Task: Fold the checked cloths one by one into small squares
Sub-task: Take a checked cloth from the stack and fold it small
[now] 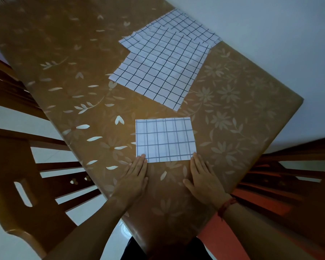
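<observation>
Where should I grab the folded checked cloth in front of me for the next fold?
Probably the short left edge, from the left: the folded checked cloth lies flat, wider than deep, so folding sideways squares it. The left hand touches its near-left corner.

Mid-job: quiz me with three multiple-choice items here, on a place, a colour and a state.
1. Where is the folded cloth? A in a basket; B on the table, nearer than the flat cloths; C under them.
2. The wristband's colour? A red; B green; C white.
3. The left hand and right hand are: A fists; B lifting cloth; C flat, fingertips at the folded cloth's near corners.
B: it lies alone by the hands. A: red shows at the right wrist. C: fingers are straight.
</observation>
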